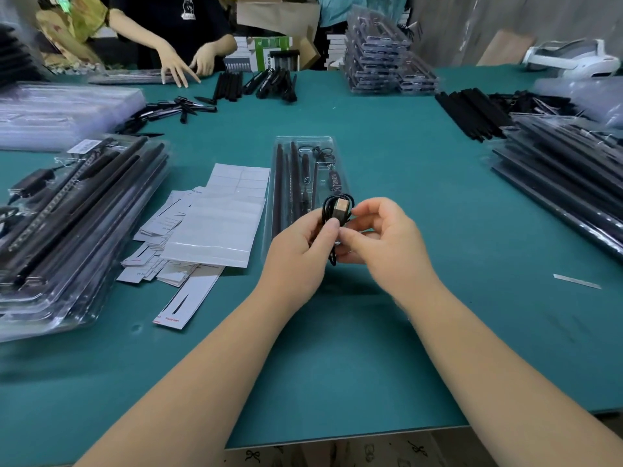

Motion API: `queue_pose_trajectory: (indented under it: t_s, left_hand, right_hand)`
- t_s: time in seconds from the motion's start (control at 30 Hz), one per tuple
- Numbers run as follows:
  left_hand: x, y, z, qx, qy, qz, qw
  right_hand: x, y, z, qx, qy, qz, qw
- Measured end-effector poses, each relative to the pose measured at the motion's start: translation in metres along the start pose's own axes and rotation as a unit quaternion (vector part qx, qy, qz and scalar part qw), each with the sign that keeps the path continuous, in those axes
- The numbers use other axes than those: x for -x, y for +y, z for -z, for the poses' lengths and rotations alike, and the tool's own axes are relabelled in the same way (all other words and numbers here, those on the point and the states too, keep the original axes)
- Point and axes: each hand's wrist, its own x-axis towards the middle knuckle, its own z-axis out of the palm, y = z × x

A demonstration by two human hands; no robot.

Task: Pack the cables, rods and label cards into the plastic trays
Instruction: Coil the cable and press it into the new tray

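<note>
The coiled cable (338, 210) sits pinched in the left hand (300, 251), the right hand (381, 235) touching its plug, both just above the near end of the open tray (305, 183). The tray's long axis runs toward the bench's (371, 332) far edge, directly ahead of both hands' fingers.

A coiled black cable (338, 210) with a metal USB plug sits pinched between both hands, just above the near end of a clear plastic tray (305, 187). That tray lies lengthwise at the middle of the green surface and already carries long black rods (279, 190), a thin wire and a small controller. Left of it lies a loose heap of white label cards (215, 227). Farther left, a stack of filled trays (67, 230) rests; another stack (569, 176) sits at the right, with loose black rods (472, 112) beyond it.
</note>
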Motion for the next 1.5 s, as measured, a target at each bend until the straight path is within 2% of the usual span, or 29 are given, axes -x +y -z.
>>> queue_pose_trajectory:
  t_s: [0.13, 0.27, 0.43, 0.53, 0.73, 0.87, 1.0, 1.23, 1.33, 1.43, 1.5]
  left_hand:
    - [0.002, 0.002, 0.003, -0.012, -0.072, -0.042, 0.996]
    - [0.002, -0.001, 0.007, -0.108, -0.13, -0.09, 0.981]
    - [0.004, 0.001, 0.002, -0.148, -0.112, -0.092, 0.978]
    - [0.003, 0.001, -0.001, -0.183, -0.12, -0.055, 0.974]
    - [0.002, 0.005, -0.008, -0.291, -0.171, -0.076, 0.938]
    - [0.001, 0.006, -0.007, -0.274, -0.172, -0.052, 0.945]
    - [0.0, 0.005, -0.006, -0.257, -0.171, -0.063, 0.949]
    - [0.004, 0.002, -0.003, -0.244, -0.121, -0.088, 0.958]
    - [0.0, -0.004, 0.004, -0.328, -0.104, -0.088, 0.935]
    - [-0.005, -0.012, 0.012, -0.413, -0.139, -0.054, 0.899]
    - [-0.006, -0.014, 0.012, -0.427, -0.137, -0.053, 0.892]
  right_hand:
    - [-0.003, 0.0, 0.002, -0.051, 0.007, -0.056, 0.997]
    - [-0.004, -0.004, 0.009, -0.112, -0.044, -0.114, 0.986]
    - [-0.004, -0.005, 0.01, -0.114, -0.03, -0.106, 0.987]
    - [-0.004, -0.006, 0.013, -0.085, -0.026, -0.124, 0.988]
    - [-0.006, -0.004, 0.013, -0.069, -0.027, -0.107, 0.992]
    - [-0.007, -0.006, 0.014, -0.098, -0.057, -0.131, 0.985]
    - [-0.007, -0.008, 0.017, -0.095, -0.087, -0.14, 0.982]
    - [-0.012, -0.008, 0.018, -0.073, -0.001, -0.214, 0.974]
    - [-0.014, -0.01, 0.025, -0.083, 0.026, -0.238, 0.967]
    - [-0.017, -0.011, 0.033, -0.105, 0.036, -0.258, 0.96]
    - [-0.019, -0.01, 0.036, -0.11, 0.061, -0.267, 0.955]
